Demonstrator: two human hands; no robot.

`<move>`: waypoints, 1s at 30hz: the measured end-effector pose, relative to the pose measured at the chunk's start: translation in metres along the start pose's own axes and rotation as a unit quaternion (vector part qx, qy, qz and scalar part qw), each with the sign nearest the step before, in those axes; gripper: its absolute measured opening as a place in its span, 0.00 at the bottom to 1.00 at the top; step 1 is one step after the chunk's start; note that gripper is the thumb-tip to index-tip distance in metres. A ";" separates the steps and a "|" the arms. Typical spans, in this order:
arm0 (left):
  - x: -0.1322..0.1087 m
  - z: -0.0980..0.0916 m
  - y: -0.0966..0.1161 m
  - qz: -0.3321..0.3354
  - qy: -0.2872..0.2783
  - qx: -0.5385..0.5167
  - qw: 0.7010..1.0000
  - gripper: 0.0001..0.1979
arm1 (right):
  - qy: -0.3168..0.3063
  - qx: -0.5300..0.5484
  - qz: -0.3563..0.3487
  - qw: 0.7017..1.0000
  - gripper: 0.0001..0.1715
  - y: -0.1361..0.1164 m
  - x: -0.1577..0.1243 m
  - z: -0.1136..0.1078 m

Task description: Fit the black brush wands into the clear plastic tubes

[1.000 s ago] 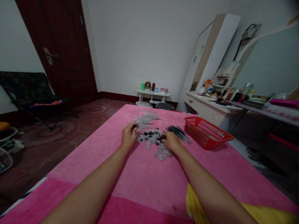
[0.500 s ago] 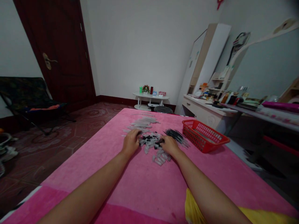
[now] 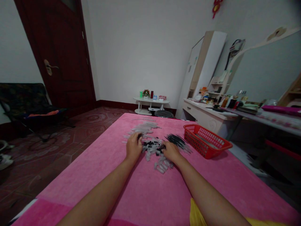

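Note:
My left hand (image 3: 134, 147) is closed, fingertips together around a small black piece (image 3: 139, 136), at the left edge of a pile of small black pieces and whitish, translucent caps (image 3: 152, 147). At the pile's right side my right hand (image 3: 171, 151) has its fingers curled in a pinch; what they hold is too small to make out. Beyond the left hand lie many clear pen barrels (image 3: 145, 126). Thin black pen refills (image 3: 176, 140) are bunched just past the right hand. Several more translucent caps (image 3: 163, 164) lie nearer to me.
A pink cloth (image 3: 98, 175) covers the table. To the right stands a red plastic basket (image 3: 207, 144) with thin sticks inside. Yellow fabric (image 3: 196, 215) lies by my right forearm. Farther off are a folding chair (image 3: 30, 103), a low white table (image 3: 150, 101) and a cluttered dresser (image 3: 209, 110).
My left hand has lifted slightly and turned upright, and a black piece now shows at its fingertips. My right hand stays at the pile. The head view has tilted up a little.

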State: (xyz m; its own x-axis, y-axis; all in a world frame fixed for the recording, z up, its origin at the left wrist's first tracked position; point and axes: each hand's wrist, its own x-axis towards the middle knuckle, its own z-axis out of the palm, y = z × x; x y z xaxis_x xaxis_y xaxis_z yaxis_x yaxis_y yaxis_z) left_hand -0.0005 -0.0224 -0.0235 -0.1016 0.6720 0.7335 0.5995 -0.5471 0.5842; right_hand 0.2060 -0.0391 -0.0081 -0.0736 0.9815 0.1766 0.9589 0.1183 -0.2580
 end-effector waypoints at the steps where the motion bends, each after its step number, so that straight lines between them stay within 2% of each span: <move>1: -0.001 -0.001 0.000 -0.002 0.003 -0.007 1.000 0.11 | -0.002 0.000 -0.001 1.000 0.10 0.000 0.000 0.000; 4: -0.003 -0.005 0.001 0.011 -0.010 -0.020 1.000 0.11 | -0.006 -0.003 -0.002 1.000 0.11 0.000 0.001 -0.001; 8: -0.003 -0.012 0.002 0.053 -0.057 -0.020 0.997 0.10 | -0.003 -0.006 -0.002 1.000 0.12 0.000 0.000 -0.002; 16: -0.005 -0.012 0.013 0.104 -0.120 -0.010 0.987 0.10 | 0.011 -0.004 -0.004 1.000 0.11 0.002 0.000 0.002; 30: -0.005 -0.011 0.010 0.108 -0.131 -0.016 0.985 0.10 | 0.017 0.027 0.002 0.999 0.10 0.004 -0.001 0.003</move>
State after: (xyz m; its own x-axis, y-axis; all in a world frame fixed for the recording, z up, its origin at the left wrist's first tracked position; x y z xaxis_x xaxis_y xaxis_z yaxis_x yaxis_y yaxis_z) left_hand -0.0028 -0.0372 -0.0177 0.2357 0.6416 0.7299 0.5591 -0.7038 0.4382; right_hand 0.2090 -0.0389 -0.0119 -0.0605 0.9765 0.2068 0.9428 0.1239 -0.3094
